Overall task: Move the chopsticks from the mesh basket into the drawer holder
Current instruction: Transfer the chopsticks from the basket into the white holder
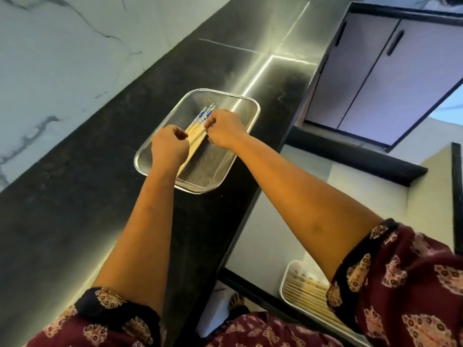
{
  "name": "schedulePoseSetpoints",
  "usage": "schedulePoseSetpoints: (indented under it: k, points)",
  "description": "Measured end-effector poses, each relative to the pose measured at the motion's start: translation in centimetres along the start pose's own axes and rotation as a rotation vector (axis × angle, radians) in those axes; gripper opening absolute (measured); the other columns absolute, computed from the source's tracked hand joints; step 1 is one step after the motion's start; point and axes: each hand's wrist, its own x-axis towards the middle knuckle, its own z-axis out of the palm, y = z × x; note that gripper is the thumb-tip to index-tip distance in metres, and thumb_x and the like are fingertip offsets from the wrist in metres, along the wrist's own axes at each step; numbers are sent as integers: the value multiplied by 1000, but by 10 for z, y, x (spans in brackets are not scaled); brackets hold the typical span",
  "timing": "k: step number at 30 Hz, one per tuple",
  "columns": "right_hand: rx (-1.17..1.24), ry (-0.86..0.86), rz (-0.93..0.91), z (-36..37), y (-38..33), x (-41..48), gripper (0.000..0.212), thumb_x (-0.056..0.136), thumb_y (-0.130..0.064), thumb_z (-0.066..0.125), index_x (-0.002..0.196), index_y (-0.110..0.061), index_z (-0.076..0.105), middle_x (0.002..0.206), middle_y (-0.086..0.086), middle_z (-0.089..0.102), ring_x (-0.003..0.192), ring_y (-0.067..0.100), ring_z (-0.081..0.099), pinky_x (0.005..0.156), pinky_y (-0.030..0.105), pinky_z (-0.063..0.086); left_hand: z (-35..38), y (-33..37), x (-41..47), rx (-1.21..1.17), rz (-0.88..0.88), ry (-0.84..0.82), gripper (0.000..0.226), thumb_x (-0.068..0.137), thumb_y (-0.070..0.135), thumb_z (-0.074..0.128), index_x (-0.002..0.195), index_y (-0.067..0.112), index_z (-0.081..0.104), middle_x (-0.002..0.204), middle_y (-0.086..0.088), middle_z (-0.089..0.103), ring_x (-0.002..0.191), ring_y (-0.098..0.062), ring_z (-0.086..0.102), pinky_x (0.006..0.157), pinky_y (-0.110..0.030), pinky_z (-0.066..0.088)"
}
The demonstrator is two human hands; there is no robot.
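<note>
A metal mesh basket (225, 164) stands on the black counter. In it lies a bundle of pale bamboo chopsticks (195, 135) with blue-and-white patterned ends. My left hand (169, 147) and my right hand (223, 130) both reach into the basket, with fingers curled round the bundle from either side. At the lower right a white holder (295, 271) sits in the open drawer with several chopsticks (308, 294) lying in it; my right sleeve hides part of it.
The black counter (75, 196) runs along a marble wall at the left. The open grey drawer (275, 234) lies below the counter edge at the right. Cabinet doors with black handles (395, 42) stand further back.
</note>
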Motion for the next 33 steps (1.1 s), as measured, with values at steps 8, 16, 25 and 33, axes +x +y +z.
schedulePoseSetpoints:
  k: [8,16,25,33]
  points:
    - [363,-154,414,47,2,37,30,92,0,49,121,8,55,92,15,60,88,26,57,90,40,55,1,-30,29,49,3,-136,18,82,12,66,99,14,69,105,-8,69,96,-20,64,87,-34,52]
    - [756,-119,647,68,-9,43,24,89,-3,61,112,3,55,105,19,62,75,23,62,52,30,55,4,-35,44,9,-11,-200,16,82,12,66,98,16,70,102,-4,67,89,-12,59,77,-26,51]
    - [896,-151,684,68,-5,44,20,91,-2,55,110,0,57,95,17,60,75,23,62,45,29,56,4,-37,46,21,-11,-189,15,83,22,66,97,19,68,102,-3,67,89,-12,58,73,-26,46]
    - [951,-156,688,60,-2,42,22,92,9,36,107,0,50,78,15,59,58,22,62,65,42,57,4,-32,42,40,-45,-192,18,85,22,66,103,19,67,104,-5,66,90,-16,61,76,-31,52]
